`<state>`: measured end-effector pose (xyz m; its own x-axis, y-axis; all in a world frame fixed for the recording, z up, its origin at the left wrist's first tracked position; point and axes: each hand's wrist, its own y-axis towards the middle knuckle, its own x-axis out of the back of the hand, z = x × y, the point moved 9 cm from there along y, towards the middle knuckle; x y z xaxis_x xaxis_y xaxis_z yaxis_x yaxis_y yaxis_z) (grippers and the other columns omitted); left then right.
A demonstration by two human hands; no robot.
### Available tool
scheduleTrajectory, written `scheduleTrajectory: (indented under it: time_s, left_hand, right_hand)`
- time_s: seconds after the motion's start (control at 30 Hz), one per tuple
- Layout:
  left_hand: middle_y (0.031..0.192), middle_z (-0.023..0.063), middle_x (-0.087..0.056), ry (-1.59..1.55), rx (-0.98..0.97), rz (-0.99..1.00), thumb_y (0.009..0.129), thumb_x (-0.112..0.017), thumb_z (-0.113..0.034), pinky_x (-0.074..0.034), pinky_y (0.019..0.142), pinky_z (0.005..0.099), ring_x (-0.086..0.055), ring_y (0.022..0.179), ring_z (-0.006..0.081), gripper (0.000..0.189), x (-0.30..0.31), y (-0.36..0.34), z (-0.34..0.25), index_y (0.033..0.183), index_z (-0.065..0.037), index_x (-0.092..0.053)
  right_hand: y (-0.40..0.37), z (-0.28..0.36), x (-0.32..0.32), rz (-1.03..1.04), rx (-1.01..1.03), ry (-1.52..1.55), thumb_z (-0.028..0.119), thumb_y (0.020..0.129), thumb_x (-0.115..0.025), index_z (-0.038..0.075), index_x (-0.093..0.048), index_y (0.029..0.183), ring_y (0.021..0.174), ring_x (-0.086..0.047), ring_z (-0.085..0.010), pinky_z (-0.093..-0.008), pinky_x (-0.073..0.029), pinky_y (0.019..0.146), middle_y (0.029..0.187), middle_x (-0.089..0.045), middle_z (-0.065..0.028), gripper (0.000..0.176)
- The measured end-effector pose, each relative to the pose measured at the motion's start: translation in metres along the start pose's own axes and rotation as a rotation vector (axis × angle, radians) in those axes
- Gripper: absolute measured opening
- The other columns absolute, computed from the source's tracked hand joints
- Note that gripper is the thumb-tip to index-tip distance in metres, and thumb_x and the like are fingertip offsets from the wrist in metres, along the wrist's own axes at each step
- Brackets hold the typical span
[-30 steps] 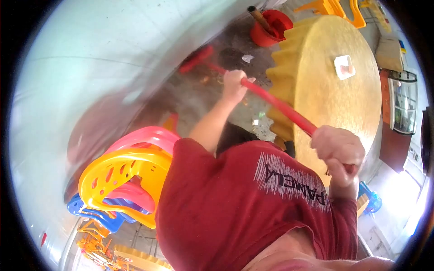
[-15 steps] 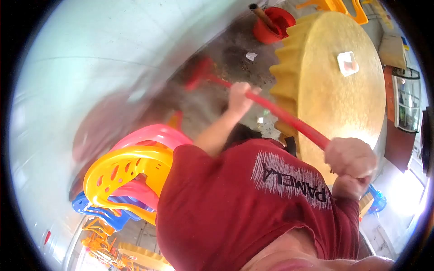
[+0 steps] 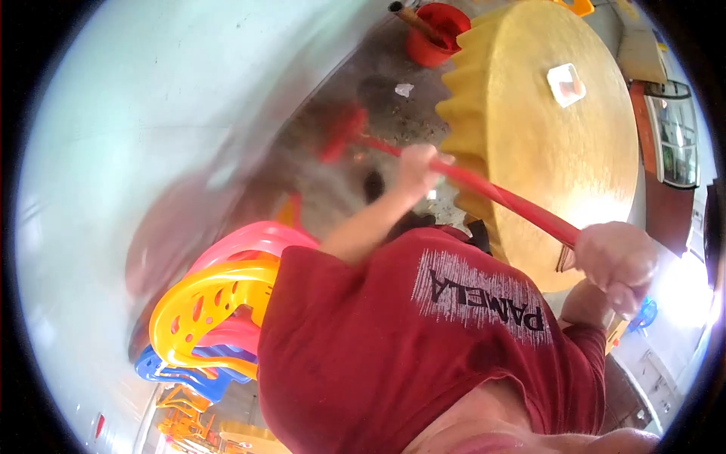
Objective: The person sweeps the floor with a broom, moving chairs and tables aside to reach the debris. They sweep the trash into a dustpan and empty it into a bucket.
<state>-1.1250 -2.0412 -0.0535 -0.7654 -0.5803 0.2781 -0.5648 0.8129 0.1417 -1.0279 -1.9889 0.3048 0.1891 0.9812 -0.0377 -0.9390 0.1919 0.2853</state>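
Mid-sweep, it seems: left hand [image 3: 420,170] and right hand [image 3: 616,261] are both closed tight on the red broom [image 3: 484,193], its blurred head on the floor [image 3: 378,76] beside the yellow table [image 3: 544,144]; the next stroke needs that grip kept.

The left hand [image 3: 418,168] and right hand [image 3: 616,261] both grip a red broom [image 3: 491,193] beside a yellow round table [image 3: 544,144].

Head of broom [image 3: 491,195] blurred, bristles unclear; red bucket [image 3: 432,39] partly cut by top edge.
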Motion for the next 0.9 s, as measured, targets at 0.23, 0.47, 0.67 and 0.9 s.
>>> scheduleTrajectory:
  time_s: [0.23,0.47,0.67,0.9]
  left_hand:
    - [0.053,0.0128,-0.049,0.055,-0.243,-0.053,0.072,-0.078,-0.029,-0.039,0.053,0.0451,-0.051,0.054,0.0367,0.042,-0.030,0.051,-0.055,0.055,-0.007,-0.046]
    - [0.059,0.0163,-0.054,0.090,-0.170,0.241,0.075,-0.074,-0.031,-0.042,0.057,0.0468,-0.055,0.060,0.0381,0.040,-0.088,0.056,0.019,0.056,-0.005,-0.050]
    - [0.061,0.0143,-0.054,-0.053,-0.253,0.199,0.073,-0.076,-0.031,-0.042,0.058,0.0466,-0.054,0.061,0.0362,0.039,-0.099,-0.019,-0.070,0.056,-0.007,-0.050]
    - [0.057,0.0130,-0.049,0.171,-0.210,-0.062,0.070,-0.076,-0.024,-0.038,0.059,0.0464,-0.050,0.059,0.0349,0.040,-0.041,-0.045,-0.037,0.053,-0.006,-0.044]
  right_hand:
    - [-0.038,0.055,0.022,-0.081,0.076,-0.310,0.012,0.080,-0.062,0.010,-0.047,0.062,0.042,-0.049,-0.0189,-0.0344,-0.044,0.043,0.051,-0.050,-0.0045,0.024]
    - [-0.048,-0.014,-0.004,-0.427,-0.117,-0.555,0.004,0.069,-0.057,0.003,-0.051,0.064,0.052,-0.052,-0.0238,-0.0389,-0.045,0.055,0.058,-0.052,-0.0093,0.009]
    - [-0.089,0.069,0.006,-0.289,0.035,-0.352,0.010,0.074,-0.056,0.008,-0.046,0.063,0.041,-0.047,-0.0158,-0.0297,-0.040,0.041,0.052,-0.050,-0.0029,0.015]
    - [-0.158,0.036,-0.040,-0.330,0.028,-0.423,0.007,0.071,-0.062,0.005,-0.047,0.060,0.051,-0.056,-0.0246,-0.0370,-0.048,0.052,0.056,-0.052,-0.0068,0.019]
